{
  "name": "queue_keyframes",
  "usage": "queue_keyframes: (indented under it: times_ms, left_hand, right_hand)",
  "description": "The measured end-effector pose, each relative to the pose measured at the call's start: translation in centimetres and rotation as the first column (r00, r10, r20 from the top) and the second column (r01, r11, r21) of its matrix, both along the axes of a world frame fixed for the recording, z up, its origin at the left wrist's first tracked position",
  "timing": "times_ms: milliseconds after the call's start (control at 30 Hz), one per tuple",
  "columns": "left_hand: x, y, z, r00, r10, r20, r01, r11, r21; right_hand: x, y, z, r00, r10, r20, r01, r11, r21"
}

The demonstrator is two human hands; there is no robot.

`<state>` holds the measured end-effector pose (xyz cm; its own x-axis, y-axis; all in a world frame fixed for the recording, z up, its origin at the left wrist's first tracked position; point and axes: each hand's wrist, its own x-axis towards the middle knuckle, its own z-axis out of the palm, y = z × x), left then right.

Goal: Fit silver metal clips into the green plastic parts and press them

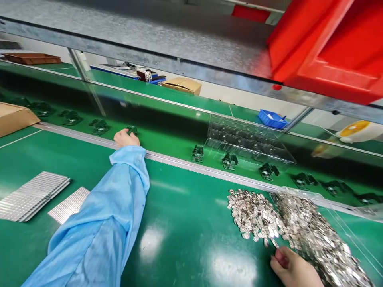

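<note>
Green tabletop (pixel 173 247), glossy, fills the lower half; clock directions taken from the centre of the view.

Left hand (pixel 127 138), blue sleeve (pixel 104 235), at 9 o'clock: reaches over the grey rail (pixel 185 165) to the green belt (pixel 167 143). Fingers are at a small dark green part (pixel 132 130); fingertips partly hidden, so cannot tell whether they are closed on it.

Right hand (pixel 295 266), between 4 and 5 o'clock: thumb and finger together, pinching a small metal piece (pixel 274 242) at the near edge of a loose pile of metal pieces (pixel 253 213). Larger heap (pixel 326 239) of similar pieces lies against the pile on its 4 o'clock side, with clear plastic (pixel 305 193) along its far edge.

More dark green parts (pixel 229 160) stand along the belt, spaced apart, toward both 9 and 4 o'clock. Clear moulded tray (pixel 245 137) at 3 o'clock, just behind some of them.

Stack of gridded sheets (pixel 32 195) between 8 and 9 o'clock; single gridded sheet (pixel 70 203) just beside it, nearer the sleeve. Cardboard box (pixel 14 118) between 9 and 10. Red bin (pixel 335 81) on the shelf (pixel 134 36) at 2.
</note>
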<state>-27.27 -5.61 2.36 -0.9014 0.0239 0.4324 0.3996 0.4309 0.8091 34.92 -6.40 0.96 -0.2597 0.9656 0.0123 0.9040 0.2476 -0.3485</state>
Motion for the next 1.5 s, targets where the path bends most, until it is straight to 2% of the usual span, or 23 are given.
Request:
queue_keyframes:
  times_ms: [100,167,300,367,467,533,600,700,800,867,967,1100,1167,1233,1333,1400,1433,1500]
  left_hand:
    - [1.8,-0.6,0.7,0.997,-0.065,-0.046,0.067,0.997,0.029]
    - [4.3,-0.9,1.0,0.988,-0.121,-0.098,0.126,0.991,0.046]
    - [12.8,-2.9,0.5,0.914,-0.329,-0.238,0.342,0.94,0.016]
    - [18.0,-5.0,-0.1,0.827,-0.477,-0.297,0.487,0.872,-0.045]
    - [25.0,-9.0,-0.7,0.661,-0.68,-0.318,0.672,0.724,-0.152]
    - [28.5,-11.6,-0.7,0.571,-0.758,-0.315,0.739,0.642,-0.206]
    - [30.7,-13.6,-0.6,0.509,-0.796,-0.326,0.759,0.594,-0.264]
    - [32.2,-15.1,-0.7,0.433,-0.831,-0.349,0.741,0.549,-0.387]
    - [32.6,-15.6,-1.2,0.334,-0.882,-0.332,0.765,0.459,-0.451]
    - [32.5,-15.6,-1.5,0.24,-0.93,-0.278,0.834,0.344,-0.432]
    - [31.8,-15.0,-1.5,0.095,-0.988,-0.122,0.902,0.137,-0.41]
    - [31.1,-12.7,-0.8,-0.057,-0.987,0.148,0.85,-0.126,-0.511]
    - [31.2,-11.7,-0.4,-0.105,-0.961,0.255,0.821,-0.228,-0.523]
    - [31.9,-11.2,-0.1,-0.13,-0.952,0.277,0.834,-0.256,-0.488]
    - [34.2,-11.9,-0.1,-0.13,-0.971,0.2,0.916,-0.195,-0.351]
    - [36.5,-13.1,-0.1,-0.142,-0.971,0.192,0.967,-0.178,-0.182]
    - [37.8,-13.8,0.1,-0.168,-0.963,0.209,0.979,-0.187,-0.077]
    - [40.4,-15.3,0.5,-0.272,-0.93,0.246,0.961,-0.247,0.128]
  right_hand:
    - [0.4,-0.4,0.3,0.997,-0.02,-0.077,0.017,0.999,-0.04]
    - [0.7,-0.6,0.9,0.986,-0.037,-0.16,0.024,0.996,-0.084]
    - [0.4,-2.8,3.7,0.922,-0.034,-0.386,-0.014,0.992,-0.121]
    - [-0.1,-5.0,5.5,0.873,-0.002,-0.488,-0.054,0.993,-0.1]
    - [-0.8,-9.0,8.0,0.782,-0.003,-0.623,-0.055,0.996,-0.073]
    - [-1.1,-11.4,9.0,0.695,-0.052,-0.717,-0.021,0.996,-0.092]
    - [-1.3,-13.1,9.4,0.595,-0.126,-0.794,-0.01,0.986,-0.164]
    - [-1.3,-14.4,8.9,0.458,-0.248,-0.853,-0.025,0.956,-0.292]
    - [-0.8,-15.2,7.7,0.333,-0.317,-0.888,0.015,0.944,-0.331]
    - [-0.3,-15.8,6.8,0.275,-0.322,-0.906,0.04,0.945,-0.324]
    - [0.6,-17.0,5.4,0.23,-0.299,-0.926,0.095,0.954,-0.285]
    - [1.5,-18.7,4.1,0.207,-0.314,-0.926,0.079,0.949,-0.304]
    - [1.7,-19.5,3.7,0.188,-0.347,-0.919,0.06,0.938,-0.342]
    - [1.7,-20.2,3.4,0.155,-0.382,-0.911,0.062,0.924,-0.377]
    - [1.3,-20.9,3.0,0.086,-0.426,-0.901,0.059,0.904,-0.422]
    - [1.0,-21.1,2.8,0.059,-0.435,-0.898,0.065,0.9,-0.432]
    - [0.8,-21.2,2.7,0.059,-0.427,-0.902,0.082,0.903,-0.422]
    - [0.4,-21.3,2.6,0.077,-0.385,-0.92,0.144,0.917,-0.372]
